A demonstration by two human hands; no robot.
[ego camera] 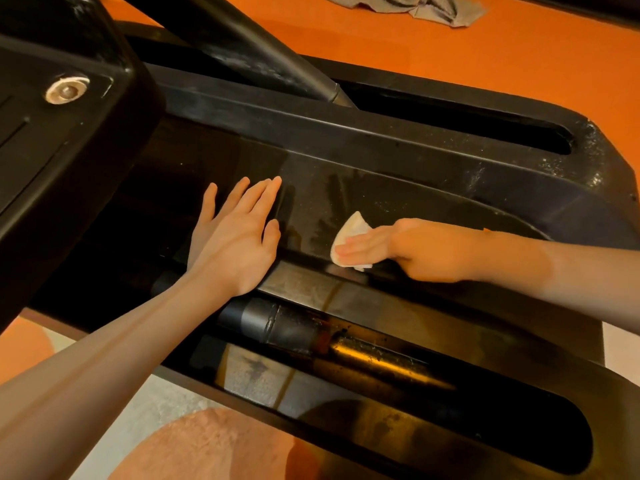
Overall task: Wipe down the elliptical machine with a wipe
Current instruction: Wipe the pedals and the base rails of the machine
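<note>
Head view looks down on the elliptical machine (346,140), and the right hand (408,251) presses a small folded wipe (349,233) flat under straight fingers against the glossy black centre panel. The left hand (235,237) lies spread wide on the same panel just beside it, holding nothing — a brace, by the look of it. Streaks and specks show further right near the slot (485,126), so long overlapping passes toward that end, with even pressure and a fresh fold of the wipe, should serve best.
</note>
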